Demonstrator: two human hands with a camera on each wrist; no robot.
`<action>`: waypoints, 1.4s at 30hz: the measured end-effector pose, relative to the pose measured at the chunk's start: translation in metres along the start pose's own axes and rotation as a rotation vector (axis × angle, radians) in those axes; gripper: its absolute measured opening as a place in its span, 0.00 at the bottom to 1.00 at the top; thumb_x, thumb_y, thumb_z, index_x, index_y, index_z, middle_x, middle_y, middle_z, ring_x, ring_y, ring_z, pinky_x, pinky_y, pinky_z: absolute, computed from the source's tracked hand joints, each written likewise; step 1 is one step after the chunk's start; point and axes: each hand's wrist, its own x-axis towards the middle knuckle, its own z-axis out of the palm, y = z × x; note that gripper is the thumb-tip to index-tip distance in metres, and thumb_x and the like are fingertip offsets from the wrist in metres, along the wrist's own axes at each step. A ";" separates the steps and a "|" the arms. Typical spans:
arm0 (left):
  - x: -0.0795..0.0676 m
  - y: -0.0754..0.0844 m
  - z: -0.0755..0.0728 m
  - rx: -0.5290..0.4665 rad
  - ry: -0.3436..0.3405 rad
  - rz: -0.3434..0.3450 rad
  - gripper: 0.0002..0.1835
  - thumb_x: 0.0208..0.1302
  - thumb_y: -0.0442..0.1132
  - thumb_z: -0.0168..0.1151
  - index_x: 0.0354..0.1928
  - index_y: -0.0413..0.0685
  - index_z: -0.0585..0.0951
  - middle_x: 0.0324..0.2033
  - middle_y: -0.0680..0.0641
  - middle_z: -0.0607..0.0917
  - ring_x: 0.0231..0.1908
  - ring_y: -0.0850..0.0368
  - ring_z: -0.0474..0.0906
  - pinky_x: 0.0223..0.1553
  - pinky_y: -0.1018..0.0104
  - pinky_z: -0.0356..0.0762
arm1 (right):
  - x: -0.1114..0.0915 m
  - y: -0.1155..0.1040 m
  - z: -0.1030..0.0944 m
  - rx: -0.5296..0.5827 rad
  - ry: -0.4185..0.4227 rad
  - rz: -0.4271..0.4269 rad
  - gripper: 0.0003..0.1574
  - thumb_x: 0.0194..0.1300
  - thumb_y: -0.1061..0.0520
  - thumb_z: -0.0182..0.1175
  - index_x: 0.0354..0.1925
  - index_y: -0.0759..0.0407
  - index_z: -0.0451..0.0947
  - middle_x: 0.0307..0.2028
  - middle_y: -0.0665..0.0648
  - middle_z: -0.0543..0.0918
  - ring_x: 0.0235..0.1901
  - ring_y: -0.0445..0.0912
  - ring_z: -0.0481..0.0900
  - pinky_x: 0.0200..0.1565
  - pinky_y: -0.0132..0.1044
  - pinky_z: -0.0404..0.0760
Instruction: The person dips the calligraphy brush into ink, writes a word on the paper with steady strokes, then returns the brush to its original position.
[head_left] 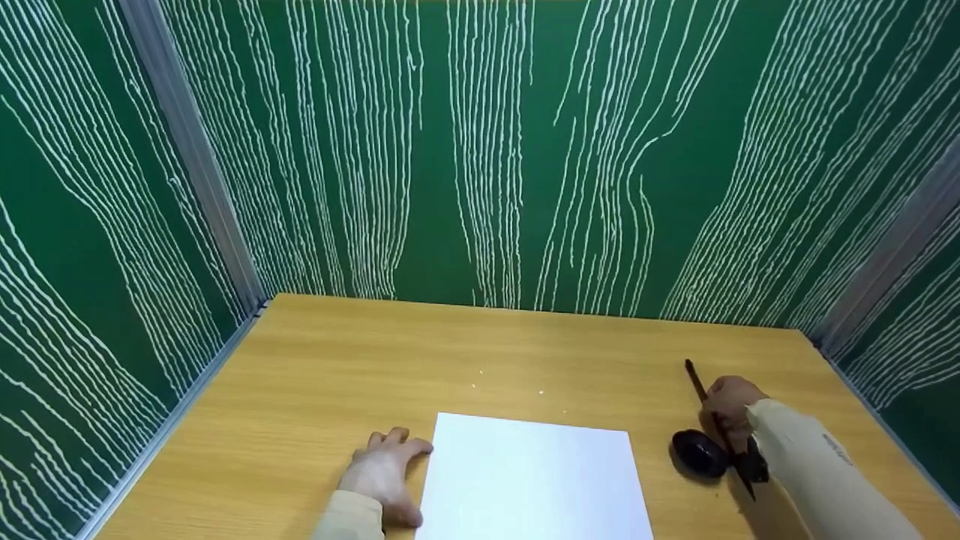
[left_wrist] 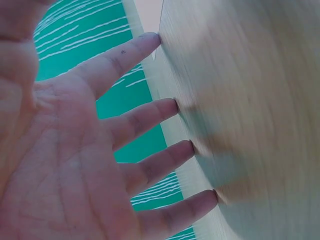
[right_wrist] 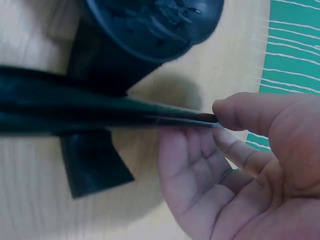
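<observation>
A white sheet of paper (head_left: 532,480) lies on the table. Beside its left edge rests my left hand (head_left: 382,469), fingers spread and fingertips on the tabletop. In the left wrist view, the index fingertip (left_wrist: 151,40) is right at the paper's corner. My right hand (head_left: 731,401) pinches a long, slim black brush (right_wrist: 150,117) between thumb and fingers, at the right of the table. Under the brush stands a small black dish (head_left: 699,454), glossy and wet-looking inside. In the right wrist view, a flared black piece (right_wrist: 95,165) shows below the shaft, part of it hidden.
Green panels (head_left: 435,150) with wavy white lines enclose the wooden table (head_left: 337,352) at the back and sides, joined by grey metal posts (head_left: 187,142). Several tiny white specks lie beyond the paper.
</observation>
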 end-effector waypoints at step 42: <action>-0.002 0.007 0.008 0.072 0.079 0.044 0.53 0.27 0.44 0.85 0.68 0.57 0.80 0.66 0.35 0.75 0.63 0.31 0.70 0.58 0.26 0.73 | -0.113 -0.033 0.063 0.447 1.052 -0.384 0.21 0.73 0.61 0.56 0.61 0.64 0.72 0.32 0.25 0.75 0.29 0.21 0.76 0.35 0.11 0.74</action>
